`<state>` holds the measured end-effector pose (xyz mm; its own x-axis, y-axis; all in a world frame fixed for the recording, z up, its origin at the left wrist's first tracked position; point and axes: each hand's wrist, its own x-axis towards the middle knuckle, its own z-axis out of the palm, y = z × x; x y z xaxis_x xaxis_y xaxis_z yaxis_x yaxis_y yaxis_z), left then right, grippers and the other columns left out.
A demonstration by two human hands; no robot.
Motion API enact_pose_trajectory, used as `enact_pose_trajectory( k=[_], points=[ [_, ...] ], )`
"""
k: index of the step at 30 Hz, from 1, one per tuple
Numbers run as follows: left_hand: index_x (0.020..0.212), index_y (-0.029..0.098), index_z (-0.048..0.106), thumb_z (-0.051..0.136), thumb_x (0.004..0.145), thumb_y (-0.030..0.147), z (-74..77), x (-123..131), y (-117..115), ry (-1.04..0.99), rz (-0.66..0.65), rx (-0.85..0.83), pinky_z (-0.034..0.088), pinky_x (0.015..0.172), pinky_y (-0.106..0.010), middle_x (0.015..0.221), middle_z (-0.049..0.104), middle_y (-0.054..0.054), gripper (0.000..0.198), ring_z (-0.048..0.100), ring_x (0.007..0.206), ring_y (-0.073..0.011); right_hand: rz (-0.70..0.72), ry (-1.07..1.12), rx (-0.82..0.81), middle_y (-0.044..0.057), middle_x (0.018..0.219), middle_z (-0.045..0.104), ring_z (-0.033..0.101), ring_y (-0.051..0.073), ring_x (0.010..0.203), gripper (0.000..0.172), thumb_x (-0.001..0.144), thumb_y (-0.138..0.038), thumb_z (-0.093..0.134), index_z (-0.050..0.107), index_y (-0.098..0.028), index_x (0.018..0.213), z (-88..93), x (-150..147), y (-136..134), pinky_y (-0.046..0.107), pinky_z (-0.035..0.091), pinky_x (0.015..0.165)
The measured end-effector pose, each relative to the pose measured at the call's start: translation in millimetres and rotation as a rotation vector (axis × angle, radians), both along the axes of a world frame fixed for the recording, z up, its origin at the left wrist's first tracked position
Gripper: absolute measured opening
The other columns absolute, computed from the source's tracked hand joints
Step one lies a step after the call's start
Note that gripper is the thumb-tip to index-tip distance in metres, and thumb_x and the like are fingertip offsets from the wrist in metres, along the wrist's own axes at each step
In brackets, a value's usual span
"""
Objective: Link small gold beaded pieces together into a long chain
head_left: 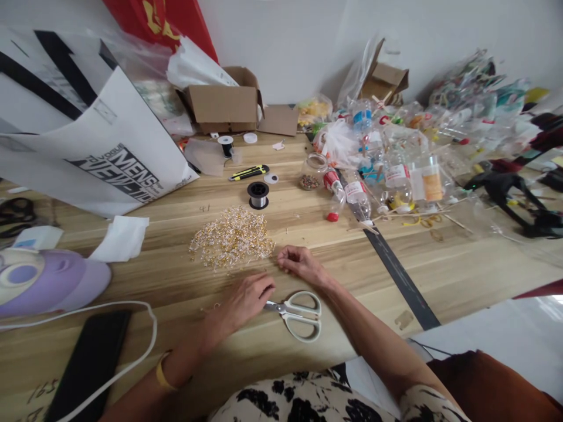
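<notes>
A loose pile of small gold and clear beads (233, 237) lies on the wooden table in front of me. At its near right edge is my right hand (302, 264), fingers curled in and thumb pressed to them. My left hand (250, 298) rests lower and to the left, with its fingers bent together. Whatever either hand pinches is too small or hidden to make out. Scissors with pale handles (303, 316) lie just right of my left hand, blades partly hidden behind it. Beyond the beads stands a spool of silvery wire (258, 196).
A yellow-black utility knife (248, 172) and a jar of beads (313, 173) sit farther back. Plastic bottles (357, 196) clutter the right. On the left are a white shopping bag (101, 146), a purple object (53, 281), a black phone-like slab (90, 363) and a white cable (152, 328).
</notes>
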<state>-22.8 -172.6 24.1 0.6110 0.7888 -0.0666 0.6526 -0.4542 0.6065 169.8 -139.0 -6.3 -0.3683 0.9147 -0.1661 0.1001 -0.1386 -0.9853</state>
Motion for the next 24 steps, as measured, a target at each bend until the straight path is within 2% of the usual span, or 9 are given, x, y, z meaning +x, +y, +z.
enact_pose_trajectory(
  k=[5,9,12,16,19,24],
  points=[
    [0.079,0.017,0.066,0.048,0.090,0.018,-9.7,0,-7,0.155,-0.132,0.115,0.042,0.063,-0.026,0.084,0.063,-0.004,0.021,0.059,0.071,-0.0157,-0.052,0.030,-0.041,-0.002,0.063,0.057,0.048,0.008,0.052,0.034,0.074,-0.044,0.067,0.062,-0.013,0.087,-4.8,-2,-1,0.019,0.036,0.047],
    [0.085,0.017,0.067,0.045,0.093,0.018,-11.0,0,-8,0.141,-0.162,0.111,0.044,0.066,-0.025,0.087,0.063,-0.005,0.024,0.060,0.074,-0.0150,-0.065,0.035,-0.044,-0.001,0.064,0.058,0.049,0.008,0.052,0.034,0.074,-0.042,0.068,0.065,-0.012,0.090,-5.3,-2,-1,0.019,0.038,0.048],
    [0.085,0.017,0.068,0.046,0.092,0.018,-4.2,-3,-2,0.090,-0.133,0.087,0.045,0.071,-0.026,0.087,0.064,-0.004,0.023,0.060,0.077,-0.0155,-0.054,0.029,-0.042,0.000,0.067,0.059,0.050,0.008,0.054,0.033,0.074,-0.042,0.067,0.064,-0.012,0.086,-3.9,-2,-1,0.019,0.039,0.049],
    [0.087,0.016,0.068,0.051,0.088,0.014,1.9,-10,13,0.055,-0.029,0.141,0.045,0.077,-0.030,0.086,0.066,-0.006,0.017,0.059,0.084,-0.0186,-0.019,-0.025,0.000,0.000,0.066,0.058,0.050,0.008,0.055,0.026,0.078,-0.039,0.063,0.060,-0.013,0.078,-1.4,-1,0,0.019,0.038,0.049],
    [0.083,0.015,0.069,0.052,0.087,0.012,-0.5,-13,20,0.091,0.003,0.158,0.045,0.076,-0.030,0.084,0.066,-0.006,0.017,0.058,0.083,-0.0190,0.015,-0.054,0.038,-0.002,0.062,0.054,0.047,0.008,0.053,0.018,0.080,-0.030,0.059,0.057,-0.014,0.075,-1.3,-2,3,0.019,0.036,0.049],
    [0.076,0.015,0.068,0.055,0.086,0.015,-6.6,-9,21,0.187,-0.035,0.167,0.044,0.075,-0.031,0.081,0.064,-0.006,0.016,0.057,0.083,-0.0201,0.058,-0.127,0.144,-0.002,0.062,0.054,0.045,0.008,0.055,0.013,0.080,-0.025,0.057,0.055,-0.014,0.073,-0.8,-4,9,0.019,0.035,0.052]
  ],
)
